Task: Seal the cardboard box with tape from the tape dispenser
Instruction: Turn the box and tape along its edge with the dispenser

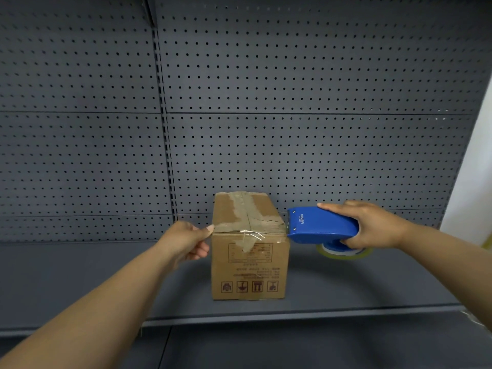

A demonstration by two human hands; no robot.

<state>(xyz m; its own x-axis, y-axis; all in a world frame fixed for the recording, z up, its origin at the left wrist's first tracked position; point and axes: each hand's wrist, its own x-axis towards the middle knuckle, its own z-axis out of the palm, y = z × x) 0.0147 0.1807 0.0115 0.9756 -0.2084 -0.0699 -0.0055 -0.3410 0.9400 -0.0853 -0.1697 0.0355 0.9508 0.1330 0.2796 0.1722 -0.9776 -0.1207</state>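
A brown cardboard box (250,265) stands on a dark grey shelf (106,283), its top flaps closed and crossed by worn old tape. My left hand (186,242) presses against the box's upper left edge, thumb on the top corner. My right hand (372,225) grips a blue tape dispenser (322,225) from above. The dispenser's front end touches the box's upper right edge. A roll of clear tape (343,253) shows beneath the dispenser.
A dark grey pegboard wall (292,102) rises right behind the box. The shelf's front lip (266,315) runs across below the box. A white wall (474,182) borders the shelving on the right.
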